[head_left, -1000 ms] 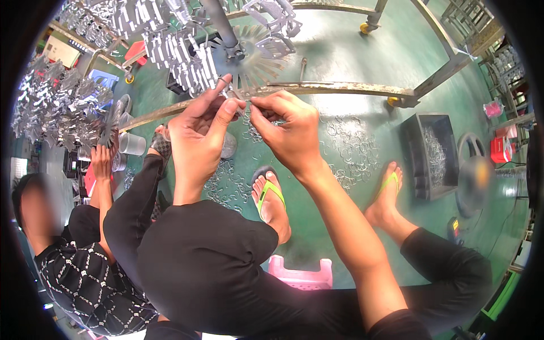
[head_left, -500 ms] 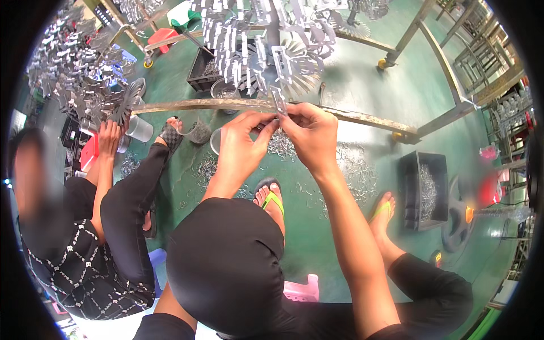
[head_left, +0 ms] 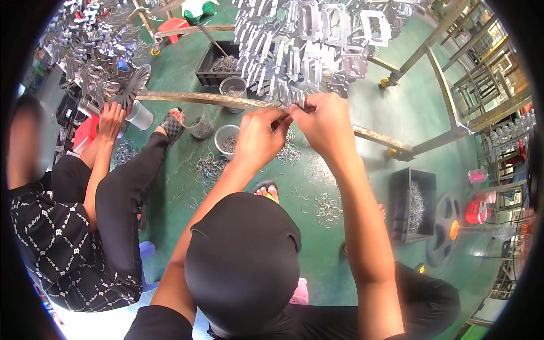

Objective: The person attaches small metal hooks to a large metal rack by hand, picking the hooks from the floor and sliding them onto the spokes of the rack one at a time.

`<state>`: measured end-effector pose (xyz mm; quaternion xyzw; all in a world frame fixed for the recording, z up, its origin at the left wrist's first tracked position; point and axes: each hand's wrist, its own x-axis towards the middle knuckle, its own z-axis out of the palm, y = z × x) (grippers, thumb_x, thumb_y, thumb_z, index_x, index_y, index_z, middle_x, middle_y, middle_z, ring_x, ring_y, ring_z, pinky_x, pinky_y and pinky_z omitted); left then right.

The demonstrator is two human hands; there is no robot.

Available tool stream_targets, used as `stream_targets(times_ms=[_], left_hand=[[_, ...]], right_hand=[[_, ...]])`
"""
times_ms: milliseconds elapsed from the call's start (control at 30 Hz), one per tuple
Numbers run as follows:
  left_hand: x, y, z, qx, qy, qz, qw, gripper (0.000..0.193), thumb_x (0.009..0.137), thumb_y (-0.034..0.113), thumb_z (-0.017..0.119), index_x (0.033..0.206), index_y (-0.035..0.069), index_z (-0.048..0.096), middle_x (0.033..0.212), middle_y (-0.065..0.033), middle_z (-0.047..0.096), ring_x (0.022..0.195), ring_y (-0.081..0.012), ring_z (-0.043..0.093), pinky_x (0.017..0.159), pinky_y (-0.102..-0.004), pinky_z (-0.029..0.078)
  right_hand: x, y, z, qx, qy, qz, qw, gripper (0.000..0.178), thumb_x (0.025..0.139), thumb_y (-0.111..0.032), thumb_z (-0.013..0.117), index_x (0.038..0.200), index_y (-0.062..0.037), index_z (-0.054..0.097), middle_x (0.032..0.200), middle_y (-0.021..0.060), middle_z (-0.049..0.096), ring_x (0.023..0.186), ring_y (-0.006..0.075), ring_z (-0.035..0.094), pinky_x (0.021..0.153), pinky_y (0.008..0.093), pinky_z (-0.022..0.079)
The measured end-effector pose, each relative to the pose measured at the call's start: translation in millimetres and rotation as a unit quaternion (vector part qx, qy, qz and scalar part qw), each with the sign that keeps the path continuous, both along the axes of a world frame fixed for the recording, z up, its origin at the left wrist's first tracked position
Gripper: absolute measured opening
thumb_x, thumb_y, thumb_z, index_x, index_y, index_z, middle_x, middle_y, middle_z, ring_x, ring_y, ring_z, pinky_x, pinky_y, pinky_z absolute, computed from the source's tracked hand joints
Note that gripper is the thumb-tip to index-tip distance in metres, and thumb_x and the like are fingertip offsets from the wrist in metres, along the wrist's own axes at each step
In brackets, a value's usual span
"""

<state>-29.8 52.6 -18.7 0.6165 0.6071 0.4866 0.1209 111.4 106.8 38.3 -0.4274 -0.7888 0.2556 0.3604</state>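
Note:
A dense cluster of silvery metal frames (head_left: 326, 28), many with rectangular openings, hangs in front of me. At its lower end my right hand (head_left: 328, 122) is closed, thumb and fingers pinched at the bottom of one metal frame (head_left: 300, 99). My left hand (head_left: 258, 136) is closed just beside it, its fingertips meeting the right thumb. Whatever the left fingers hold is too small and too covered to make out. Both hands are by a worn rail (head_left: 209, 99) that runs across behind them.
A black crate (head_left: 208, 71), a clear tub (head_left: 233, 88) and a white tub (head_left: 226, 139) hold small metal bits. Loose curved bits (head_left: 327, 209) litter the green floor. Another dark bin (head_left: 412, 207) stands right. At left, another person's hand (head_left: 111, 119) touches similar parts.
The hanging frames appear further right and fill more of the view. My hands have drawn closer together, and the frame between them is now more covered. My head view has shifted.

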Motion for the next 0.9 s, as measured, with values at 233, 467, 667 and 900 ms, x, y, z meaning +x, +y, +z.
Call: stream_targets(times_ms=[233,467,667,900], left_hand=[[-12,4,-12,-0.231,-0.448,-0.053,0.862,0.026,0.1,0.02,0.062,0.113,-0.002,0.065,0.098,-0.0128,0.07,0.084,-0.0186,0.069,0.075,-0.0361,0.057],[-27,28,-12,-0.192,-0.67,-0.101,0.71,0.029,0.108,0.019,0.046,0.124,-0.003,0.055,0.116,-0.0184,0.063,0.107,-0.0304,0.065,0.097,-0.0438,0.055],[-26,33,-16,-0.175,-0.645,-0.1,0.737,0.021,0.106,0.016,0.052,0.112,-0.004,0.055,0.106,-0.0193,0.068,0.096,-0.0283,0.071,0.089,-0.0395,0.061],[-21,34,-18,-0.161,-0.635,-0.095,0.75,0.02,0.105,0.013,0.053,0.109,-0.006,0.056,0.105,-0.0209,0.069,0.094,-0.0286,0.072,0.089,-0.04,0.061]], right_hand=[[-1,14,0,-0.043,-0.007,-0.029,0.999,0.024,0.073,-0.009,0.075,0.066,0.0092,0.061,0.062,0.0271,0.059,0.058,0.0427,0.06,0.06,0.0453,0.049],[-3,27,-9,-0.029,-0.003,-0.029,0.999,0.024,0.071,-0.01,0.075,0.066,0.0087,0.062,0.061,0.0269,0.058,0.056,0.0413,0.058,0.059,0.0443,0.048],[-2,30,-13,-0.052,-0.003,-0.023,0.998,0.025,0.071,-0.012,0.075,0.066,0.009,0.063,0.059,0.0258,0.057,0.054,0.0389,0.058,0.058,0.0425,0.048],[0,29,-19,-0.062,0.031,-0.01,0.998,0.025,0.071,-0.013,0.075,0.068,0.009,0.064,0.057,0.024,0.056,0.051,0.0315,0.057,0.057,0.0409,0.048]])
